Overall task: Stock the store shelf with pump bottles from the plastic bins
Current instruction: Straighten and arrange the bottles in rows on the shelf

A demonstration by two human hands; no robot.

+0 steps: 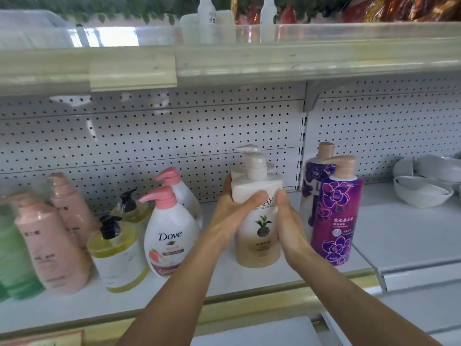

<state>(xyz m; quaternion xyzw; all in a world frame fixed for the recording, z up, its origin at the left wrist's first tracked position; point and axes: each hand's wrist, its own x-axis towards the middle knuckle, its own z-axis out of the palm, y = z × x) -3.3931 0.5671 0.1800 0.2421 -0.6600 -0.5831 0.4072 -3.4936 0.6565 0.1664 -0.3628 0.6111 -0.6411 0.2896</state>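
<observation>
Shelf (249,275): cream pump bottle (258,221) upright.

I saw white bowls (421,193) stacked at the far right. Clear spray bottles (208,20) stood above, beside red-gold packets (411,7).

White pegboard back panel (174,136), cream upper shelf edge (274,61), possibly window glare

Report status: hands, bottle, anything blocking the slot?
Left hand and right hand both on the white pump bottle, upright on the shelf. Sits between Dove bottle and purple bottle. Nothing blocking.
</observation>
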